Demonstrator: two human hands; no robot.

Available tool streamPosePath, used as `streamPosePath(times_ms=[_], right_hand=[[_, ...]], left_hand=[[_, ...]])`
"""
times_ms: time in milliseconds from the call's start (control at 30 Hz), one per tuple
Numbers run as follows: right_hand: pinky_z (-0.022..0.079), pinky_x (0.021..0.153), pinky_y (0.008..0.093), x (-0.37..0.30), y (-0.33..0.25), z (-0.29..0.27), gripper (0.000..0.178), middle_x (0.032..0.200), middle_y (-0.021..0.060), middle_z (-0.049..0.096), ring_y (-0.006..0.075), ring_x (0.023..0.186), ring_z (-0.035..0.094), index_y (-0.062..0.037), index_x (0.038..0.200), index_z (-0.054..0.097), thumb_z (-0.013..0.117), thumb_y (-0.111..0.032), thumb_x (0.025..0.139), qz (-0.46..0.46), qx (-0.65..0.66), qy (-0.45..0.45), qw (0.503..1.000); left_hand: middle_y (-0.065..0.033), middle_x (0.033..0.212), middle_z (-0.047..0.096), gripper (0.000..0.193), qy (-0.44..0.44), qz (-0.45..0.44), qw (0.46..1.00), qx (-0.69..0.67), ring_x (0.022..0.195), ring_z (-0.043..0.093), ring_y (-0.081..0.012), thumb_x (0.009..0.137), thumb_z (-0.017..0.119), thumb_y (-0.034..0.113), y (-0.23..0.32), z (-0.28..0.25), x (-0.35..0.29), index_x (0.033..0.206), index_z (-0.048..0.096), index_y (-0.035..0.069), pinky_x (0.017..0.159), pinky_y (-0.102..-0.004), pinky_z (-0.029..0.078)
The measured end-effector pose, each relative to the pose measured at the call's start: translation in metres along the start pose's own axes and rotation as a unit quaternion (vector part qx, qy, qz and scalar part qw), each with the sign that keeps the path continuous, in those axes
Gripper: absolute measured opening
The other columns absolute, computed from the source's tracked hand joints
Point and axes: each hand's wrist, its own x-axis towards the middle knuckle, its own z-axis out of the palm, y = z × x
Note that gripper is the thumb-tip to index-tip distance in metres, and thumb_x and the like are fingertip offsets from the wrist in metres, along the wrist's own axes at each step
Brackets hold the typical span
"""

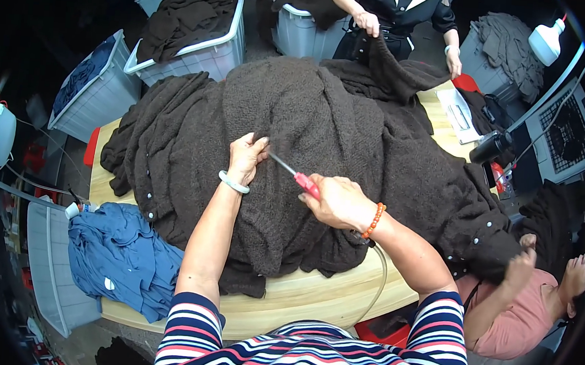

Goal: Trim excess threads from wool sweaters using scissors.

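A large heap of dark brown knit garments (291, 101) covers most of the wooden table in front of me. My left hand (245, 157), with a pale bangle at its wrist, pinches a bit of this knit near the middle of the heap. In my right hand (340, 203) is a red-handled tool (307, 185) with a thin metal shaft. The shaft points up and left, its tip close to my left fingertips. Whether the tip touches the knit I cannot tell; its exact shape is too small to make out.
Blue garments (121, 252) hang over the table's left end. Grey bins (185, 70) with clothes stand beyond. A person in black (412, 18) lifts brown knit across the table; another in pink (514, 313) works at right. Lamps (546, 43) flank the wooden table (325, 297).
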Motion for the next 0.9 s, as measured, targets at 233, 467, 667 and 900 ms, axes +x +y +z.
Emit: streamPosePath(times_ms=[233,467,667,900], right_hand=[[0.051,0.083,0.0512,-0.032,-0.005,0.015,0.035,0.091,0.0247,0.069,0.0429,0.093,0.067,-0.0031,0.108,0.062,0.060,-0.035,0.092,-0.021,0.004,-0.128,0.992],[0.051,0.074,0.0522,-0.090,0.006,0.021,0.035,0.078,0.0233,0.067,0.0433,0.080,0.066,-0.0060,0.113,0.058,0.058,-0.036,0.094,-0.044,0.015,-0.187,0.981],[0.053,0.072,0.0520,-0.092,0.000,0.011,0.032,0.079,0.0245,0.067,0.0432,0.079,0.067,-0.0053,0.108,0.057,0.058,-0.034,0.094,-0.010,0.004,-0.068,0.998],[0.053,0.070,0.0515,-0.110,-0.015,0.021,0.032,0.074,0.0243,0.067,0.0434,0.076,0.067,-0.0033,0.108,0.058,0.059,-0.032,0.093,-0.064,-0.009,-0.142,0.988]], left_hand=[[-0.0055,0.099,0.070,0.012,-0.022,0.038,0.999,0.017,0.085,0.065,-0.0115,0.094,0.064,0.004,-0.007,-0.009,-0.006,0.105,0.066,-0.002,0.076,-0.0244,0.053],[-0.0008,0.094,0.069,0.013,-0.004,0.000,0.980,0.198,0.080,0.062,-0.0073,0.096,0.061,0.005,-0.009,-0.037,-0.052,0.104,0.067,-0.002,0.071,-0.0223,0.049],[-0.0001,0.088,0.068,0.011,0.032,-0.014,0.985,0.171,0.075,0.057,-0.0048,0.092,0.057,-0.001,-0.037,-0.050,-0.125,0.095,0.068,-0.002,0.067,-0.0209,0.047],[-0.0017,0.097,0.069,0.018,0.071,0.097,0.981,0.151,0.084,0.061,-0.0071,0.092,0.056,-0.004,-0.029,-0.030,-0.145,0.106,0.067,-0.003,0.076,-0.0236,0.050]])
